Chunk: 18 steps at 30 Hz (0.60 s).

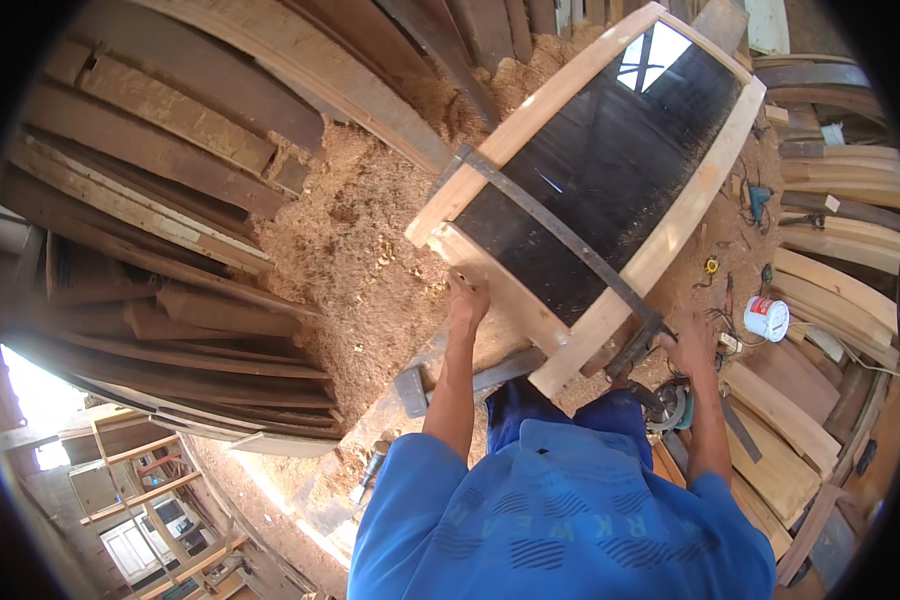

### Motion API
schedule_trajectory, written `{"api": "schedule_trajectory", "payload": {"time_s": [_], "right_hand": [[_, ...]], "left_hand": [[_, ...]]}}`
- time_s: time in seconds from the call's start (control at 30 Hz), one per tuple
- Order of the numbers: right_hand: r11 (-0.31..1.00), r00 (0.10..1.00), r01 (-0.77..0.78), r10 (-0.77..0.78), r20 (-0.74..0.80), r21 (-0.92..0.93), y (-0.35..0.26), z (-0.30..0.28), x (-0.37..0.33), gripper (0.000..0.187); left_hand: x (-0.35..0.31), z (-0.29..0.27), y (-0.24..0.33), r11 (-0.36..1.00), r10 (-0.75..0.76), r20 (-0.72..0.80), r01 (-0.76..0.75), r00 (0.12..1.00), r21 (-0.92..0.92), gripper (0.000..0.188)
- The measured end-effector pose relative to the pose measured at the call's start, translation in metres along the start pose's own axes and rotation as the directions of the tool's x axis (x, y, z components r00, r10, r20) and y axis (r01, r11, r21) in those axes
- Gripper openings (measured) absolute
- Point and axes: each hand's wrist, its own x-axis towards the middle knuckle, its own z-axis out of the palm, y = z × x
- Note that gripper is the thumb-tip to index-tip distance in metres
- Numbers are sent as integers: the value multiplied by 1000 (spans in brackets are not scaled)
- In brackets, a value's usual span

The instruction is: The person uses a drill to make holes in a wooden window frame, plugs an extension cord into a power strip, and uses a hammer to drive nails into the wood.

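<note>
Left hand (467,290) half-curled beside the pale, rectangular wooden frame (690,205), hold unclear; right hand (692,345), grip hidden, at the long dark metal bar clamp (570,238) — uneven pressure could skew the joints

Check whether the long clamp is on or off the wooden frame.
On: the clamp spans both long rails across the black panel, right hand at one end.
</note>
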Motion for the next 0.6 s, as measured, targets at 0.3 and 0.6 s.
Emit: {"api": "schedule_trajectory", "payload": {"time_s": [0.3, 0.6], "right_hand": [[975, 899, -27, -72, 432, 219, 94, 50, 4, 33], [887, 869, 2, -230, 438, 462, 112, 32, 8, 29]], "left_hand": [[-130, 25, 58, 978, -163, 165, 137, 973, 159, 56], [-185, 27, 133, 871, -172, 1, 152, 985, 467, 71]]}}
